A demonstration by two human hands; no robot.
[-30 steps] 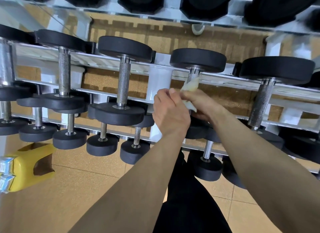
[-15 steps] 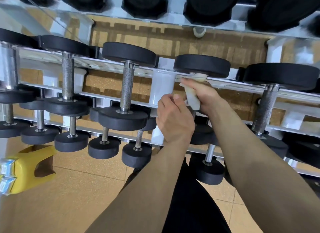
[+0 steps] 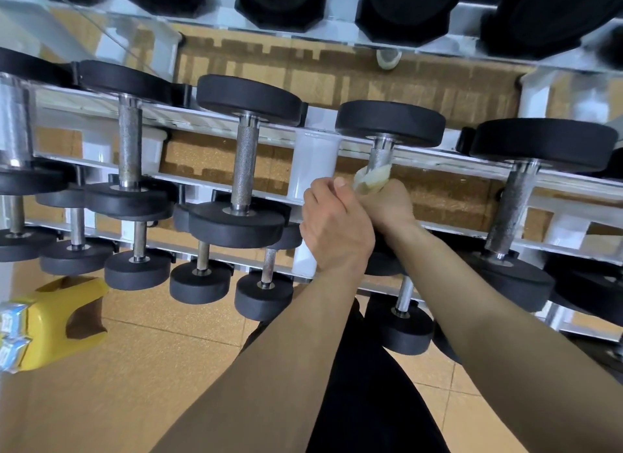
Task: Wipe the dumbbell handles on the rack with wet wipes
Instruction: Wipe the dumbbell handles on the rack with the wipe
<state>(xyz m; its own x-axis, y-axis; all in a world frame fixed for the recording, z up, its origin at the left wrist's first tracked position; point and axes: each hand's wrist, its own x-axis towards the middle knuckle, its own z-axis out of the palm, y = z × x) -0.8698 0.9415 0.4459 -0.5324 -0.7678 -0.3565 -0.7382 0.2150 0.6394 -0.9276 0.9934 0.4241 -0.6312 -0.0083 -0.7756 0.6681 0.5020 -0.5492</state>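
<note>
Both forearms reach forward. Right hand clamps the wet wipe round the dumbbell handle. Left hand lies curled against it; its hold cannot be told.

Right hand grips wet wipe wrapped round dumbbell handle (middle tier of rack); left hand pressed alongside, thumb at wipe.

Crumpled wet wipe around knurled handle
</note>
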